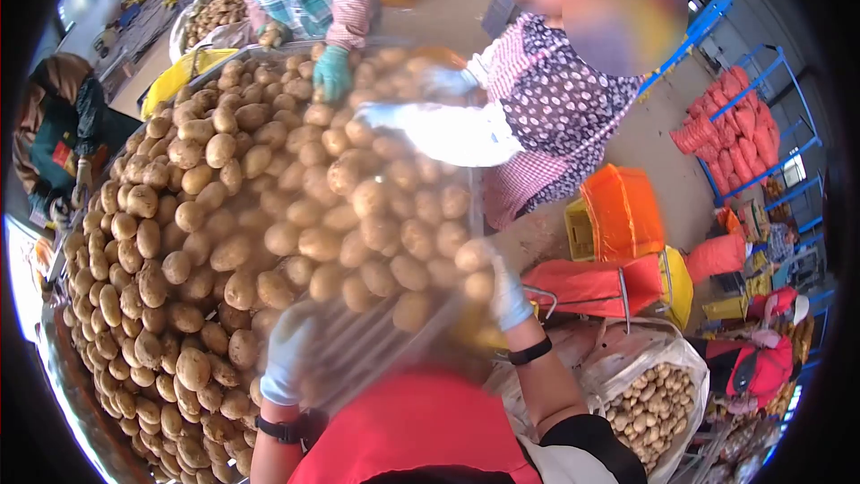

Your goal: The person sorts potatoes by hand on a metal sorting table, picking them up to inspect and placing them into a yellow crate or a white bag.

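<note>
My left hand [288,354], in a pale blue glove, is at the near edge of a pile of potatoes [193,367], beside a blurred grey ribbed surface [385,345]. Motion smears its fingers. My right hand [511,296], gloved alike, is at the right edge, against potatoes [475,255]; its fingertips are hidden. A blurred yellow patch [484,327] shows beside it. Whether either hand grips anything is unclear. Between my hands the potatoes are blurred.
Across the pile, one person's green-gloved hand [331,73] touches potatoes; another's white sleeve [457,133] reaches in from the right. A third person [67,134] stands far left. Right are an orange crate [623,213], a red cloth holder [591,285] and an open potato sack [649,412].
</note>
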`<control>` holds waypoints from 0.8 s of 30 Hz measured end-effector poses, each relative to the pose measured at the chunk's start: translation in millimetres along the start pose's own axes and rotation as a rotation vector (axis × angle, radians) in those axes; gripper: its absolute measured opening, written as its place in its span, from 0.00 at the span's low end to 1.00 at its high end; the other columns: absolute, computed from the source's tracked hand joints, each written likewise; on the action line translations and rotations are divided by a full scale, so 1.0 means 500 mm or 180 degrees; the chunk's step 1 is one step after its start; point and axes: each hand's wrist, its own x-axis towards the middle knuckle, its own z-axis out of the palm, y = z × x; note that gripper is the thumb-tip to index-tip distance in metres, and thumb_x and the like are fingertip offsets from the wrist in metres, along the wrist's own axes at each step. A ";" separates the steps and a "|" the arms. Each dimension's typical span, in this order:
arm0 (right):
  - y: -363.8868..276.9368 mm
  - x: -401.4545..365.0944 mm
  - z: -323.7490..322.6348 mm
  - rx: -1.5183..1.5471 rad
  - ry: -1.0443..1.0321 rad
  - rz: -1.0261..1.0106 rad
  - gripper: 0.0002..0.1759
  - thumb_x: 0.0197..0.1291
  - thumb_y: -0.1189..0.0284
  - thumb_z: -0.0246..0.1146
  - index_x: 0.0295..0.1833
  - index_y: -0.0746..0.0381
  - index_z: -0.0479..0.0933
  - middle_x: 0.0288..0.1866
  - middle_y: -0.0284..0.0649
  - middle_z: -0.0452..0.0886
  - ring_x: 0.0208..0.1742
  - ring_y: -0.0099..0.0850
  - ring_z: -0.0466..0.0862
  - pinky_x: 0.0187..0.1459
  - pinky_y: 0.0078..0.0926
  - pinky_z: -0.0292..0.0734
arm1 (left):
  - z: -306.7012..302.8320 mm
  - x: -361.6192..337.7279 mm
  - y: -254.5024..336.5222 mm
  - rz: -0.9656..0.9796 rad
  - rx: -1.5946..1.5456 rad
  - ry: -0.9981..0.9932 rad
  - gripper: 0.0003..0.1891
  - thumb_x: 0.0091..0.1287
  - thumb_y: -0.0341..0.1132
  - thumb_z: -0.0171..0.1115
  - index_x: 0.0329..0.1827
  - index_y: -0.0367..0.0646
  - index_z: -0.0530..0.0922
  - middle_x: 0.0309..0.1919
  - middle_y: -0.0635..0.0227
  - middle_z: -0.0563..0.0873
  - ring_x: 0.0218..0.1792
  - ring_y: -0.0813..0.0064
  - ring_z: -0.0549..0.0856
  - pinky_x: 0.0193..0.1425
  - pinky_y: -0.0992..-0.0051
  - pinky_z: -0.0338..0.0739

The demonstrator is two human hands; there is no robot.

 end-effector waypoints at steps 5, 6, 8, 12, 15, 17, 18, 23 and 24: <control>0.055 -0.109 -0.182 -0.1042 0.1267 -0.0058 0.20 0.76 0.54 0.59 0.61 0.56 0.80 0.54 0.29 0.84 0.53 0.22 0.83 0.55 0.25 0.80 | -0.021 0.017 -0.032 -0.0234 -0.0738 0.0566 0.16 0.76 0.42 0.65 0.60 0.44 0.79 0.48 0.67 0.89 0.43 0.73 0.88 0.47 0.72 0.83; 0.108 -0.105 -0.230 -0.1285 0.1736 -0.0268 0.20 0.75 0.53 0.60 0.61 0.55 0.80 0.53 0.29 0.84 0.53 0.23 0.83 0.54 0.25 0.81 | -0.016 0.019 -0.029 -0.0249 -0.0629 0.0668 0.16 0.76 0.43 0.65 0.60 0.45 0.80 0.47 0.68 0.89 0.42 0.74 0.88 0.46 0.72 0.83; 0.143 -0.134 -0.331 -0.0575 0.2048 -0.0324 0.21 0.74 0.51 0.61 0.60 0.53 0.80 0.53 0.29 0.85 0.52 0.25 0.84 0.54 0.27 0.81 | 0.004 0.019 -0.001 -0.0320 -0.0555 0.0469 0.17 0.76 0.44 0.64 0.61 0.44 0.79 0.47 0.68 0.89 0.42 0.74 0.87 0.47 0.73 0.82; 0.024 -0.256 -0.528 0.0174 0.3644 -0.0933 0.27 0.68 0.45 0.63 0.58 0.54 0.81 0.50 0.34 0.85 0.43 0.33 0.85 0.47 0.34 0.84 | -0.015 0.028 0.001 -0.0158 -0.0274 0.0367 0.17 0.78 0.41 0.60 0.63 0.41 0.79 0.47 0.65 0.89 0.43 0.73 0.88 0.49 0.72 0.82; -0.071 -0.443 -0.683 0.0439 0.5223 -0.1373 0.37 0.68 0.41 0.61 0.67 0.62 0.76 0.62 0.43 0.82 0.57 0.40 0.84 0.59 0.39 0.81 | -0.040 0.026 -0.004 -0.0168 -0.0280 0.0380 0.17 0.79 0.40 0.59 0.63 0.40 0.78 0.47 0.64 0.89 0.43 0.72 0.88 0.48 0.71 0.83; -0.131 -0.498 -0.619 0.0746 0.5683 -0.1367 0.44 0.69 0.40 0.59 0.74 0.67 0.72 0.68 0.50 0.79 0.64 0.46 0.82 0.66 0.42 0.79 | -0.065 0.027 0.001 -0.0018 -0.0347 0.0427 0.17 0.79 0.40 0.59 0.64 0.40 0.78 0.47 0.62 0.90 0.43 0.70 0.90 0.48 0.70 0.84; -0.135 -0.474 -0.605 0.0465 0.5616 -0.1498 0.41 0.72 0.43 0.57 0.74 0.67 0.72 0.66 0.51 0.80 0.63 0.45 0.82 0.63 0.43 0.80 | -0.064 0.012 0.001 -0.0105 -0.0541 0.0625 0.17 0.79 0.40 0.60 0.63 0.39 0.79 0.47 0.62 0.90 0.42 0.69 0.90 0.47 0.69 0.85; 0.026 -0.129 -0.448 -0.0916 0.3264 -0.1269 0.20 0.75 0.59 0.60 0.61 0.62 0.77 0.45 0.37 0.84 0.35 0.22 0.76 0.35 0.24 0.75 | -0.081 -0.035 -0.010 0.0069 -0.0190 0.0578 0.14 0.78 0.38 0.61 0.60 0.41 0.81 0.50 0.65 0.89 0.48 0.73 0.88 0.55 0.71 0.81; 0.040 -0.057 -0.318 -0.1052 0.2563 -0.1295 0.14 0.75 0.68 0.61 0.61 0.60 0.77 0.46 0.37 0.84 0.37 0.22 0.77 0.38 0.23 0.76 | -0.088 -0.047 -0.020 0.0086 0.0024 0.0621 0.14 0.78 0.38 0.61 0.60 0.41 0.80 0.50 0.66 0.89 0.48 0.73 0.87 0.55 0.72 0.81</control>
